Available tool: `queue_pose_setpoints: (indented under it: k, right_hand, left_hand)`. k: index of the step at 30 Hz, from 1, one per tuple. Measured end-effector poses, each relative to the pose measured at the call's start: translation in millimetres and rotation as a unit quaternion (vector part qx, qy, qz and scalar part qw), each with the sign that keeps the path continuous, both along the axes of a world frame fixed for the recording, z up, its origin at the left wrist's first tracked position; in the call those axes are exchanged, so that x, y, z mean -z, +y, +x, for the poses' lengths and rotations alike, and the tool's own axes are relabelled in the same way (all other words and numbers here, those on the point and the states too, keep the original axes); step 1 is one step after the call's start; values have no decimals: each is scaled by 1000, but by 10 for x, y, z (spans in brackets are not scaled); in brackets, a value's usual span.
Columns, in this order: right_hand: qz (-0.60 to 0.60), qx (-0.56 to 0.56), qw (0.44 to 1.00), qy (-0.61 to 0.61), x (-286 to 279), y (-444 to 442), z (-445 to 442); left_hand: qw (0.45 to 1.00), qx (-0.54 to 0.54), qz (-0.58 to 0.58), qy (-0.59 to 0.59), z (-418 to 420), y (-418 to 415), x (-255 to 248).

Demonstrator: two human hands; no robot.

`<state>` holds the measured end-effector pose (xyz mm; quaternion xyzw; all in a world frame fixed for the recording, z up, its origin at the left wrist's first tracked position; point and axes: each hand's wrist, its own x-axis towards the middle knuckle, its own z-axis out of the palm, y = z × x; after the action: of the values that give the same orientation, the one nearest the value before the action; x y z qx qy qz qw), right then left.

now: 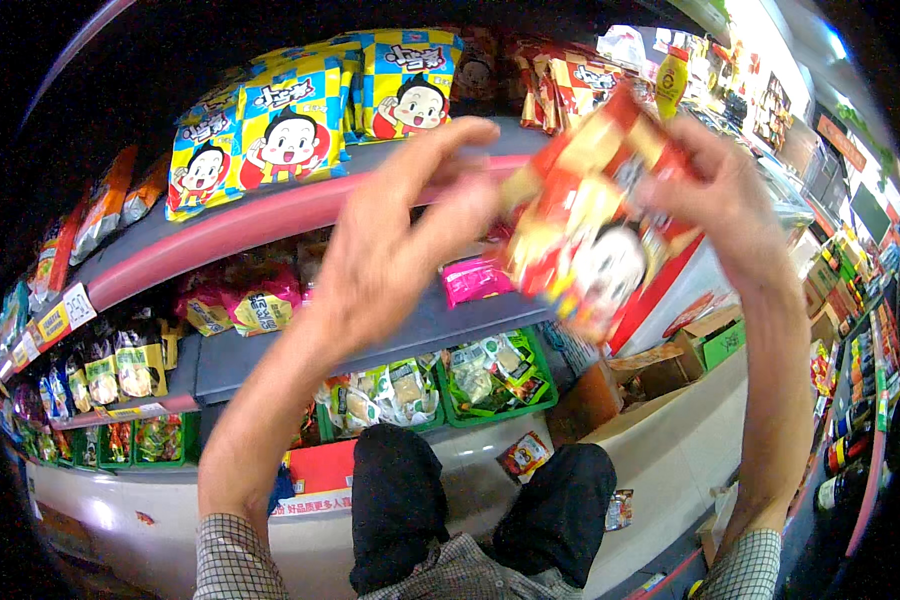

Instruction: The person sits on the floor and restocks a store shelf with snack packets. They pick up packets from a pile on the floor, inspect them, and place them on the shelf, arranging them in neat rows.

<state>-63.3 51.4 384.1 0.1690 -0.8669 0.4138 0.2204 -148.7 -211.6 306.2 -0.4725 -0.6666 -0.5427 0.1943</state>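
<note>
My right hand [720,180] grips the upper right edge of a red and cream checked snack bag [585,232] with a cartoon face, blurred by motion and tilted. To the left of the bag is my left hand [412,217], blurred, its fingers apart; whether a fingertip touches the bag's left edge is hard to tell. Behind the hands, on the upper shelf, stand yellow and blue checked snack bags [285,135]. More red and cream bags [570,82] lie at that shelf's right end.
The upper shelf has a pink front edge [247,247]. Below it are a pink packet [476,279] and other packets. Green baskets [499,416] of packaged food sit lower down. Open cardboard boxes [656,367] stand at the right. Packets [526,456] lie on the floor near my knees.
</note>
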Motion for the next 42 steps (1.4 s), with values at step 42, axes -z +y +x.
queue_pose_setpoints:
  k: [42]
  right_hand:
    - [355, 297, 853, 240, -577, -373, -3292]
  left_hand:
    - [834, -394, -212, 323, -1276, 192, -344]
